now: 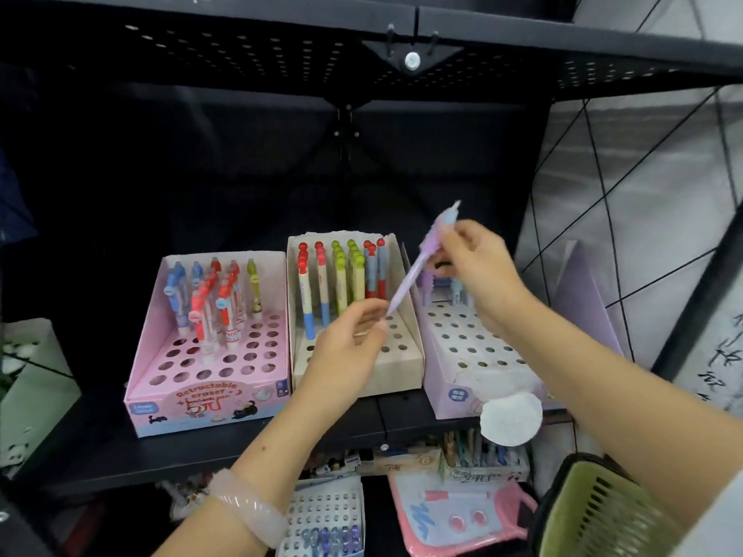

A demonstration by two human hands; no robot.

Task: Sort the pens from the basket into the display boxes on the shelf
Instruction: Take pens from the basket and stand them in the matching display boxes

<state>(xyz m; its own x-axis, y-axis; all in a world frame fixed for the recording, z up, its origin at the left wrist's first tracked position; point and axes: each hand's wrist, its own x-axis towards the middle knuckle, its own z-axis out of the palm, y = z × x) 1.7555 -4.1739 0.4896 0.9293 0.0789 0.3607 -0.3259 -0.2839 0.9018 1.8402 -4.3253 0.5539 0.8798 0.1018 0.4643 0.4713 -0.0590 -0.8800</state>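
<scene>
My right hand (474, 267) pinches a lilac pen (418, 263) near its top and holds it slanted above the shelf. The pen's lower tip sits at the fingertips of my left hand (354, 343), which hovers over the beige display box (398, 367). That box holds red, green and blue-capped pens at its back. A pink display box (209, 404) on the left carries several blue, red and green pens. A lilac display box (454, 347) on the right has a few pens at its back, partly hidden by my right hand. The green basket (591, 512) is at the bottom right.
A black shelf board (120, 456) bears the three boxes, and another shelf hangs close overhead. A white round tag (510, 420) sticks out from the lilac box's front. Below are more pen boxes and a pink case (454, 512). A green box (28, 379) stands at the left.
</scene>
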